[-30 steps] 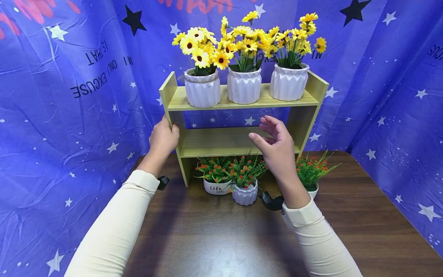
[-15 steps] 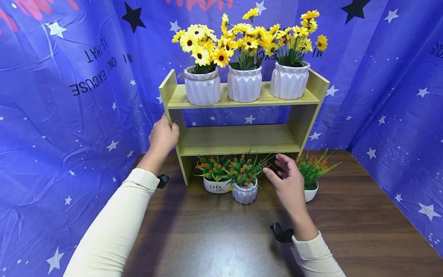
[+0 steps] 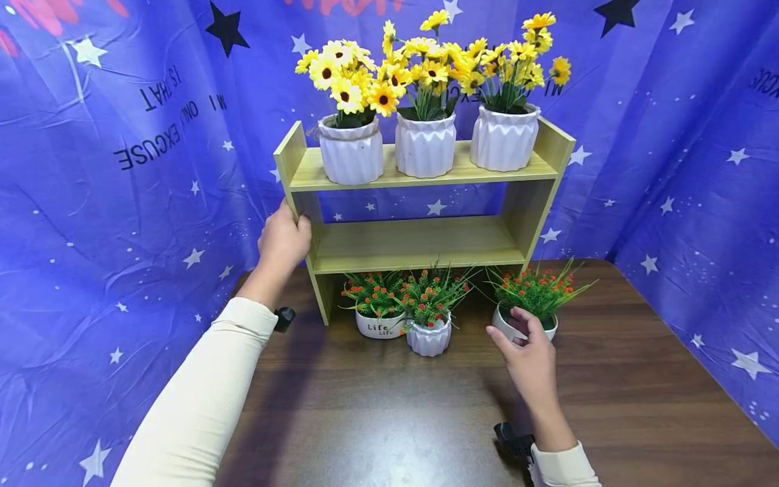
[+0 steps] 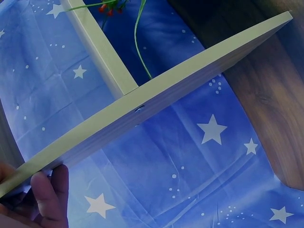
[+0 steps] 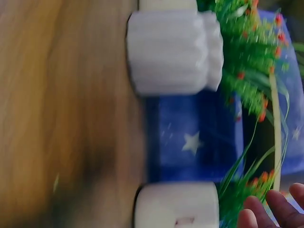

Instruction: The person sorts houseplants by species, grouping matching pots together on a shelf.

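Shelf [image 3: 420,243]: pale wood, two boards, table's [image 3: 359,406] far side
Left hand [image 3: 284,237]: gripping shelf's left upright
Right hand [image 3: 531,358]: half open, holding nothing, near right plant [image 3: 535,294] (contact unclear)
Yellow-flowered pots [image 3: 425,149]: three, top board
Red-flowered plants [image 3: 429,297]: three, low
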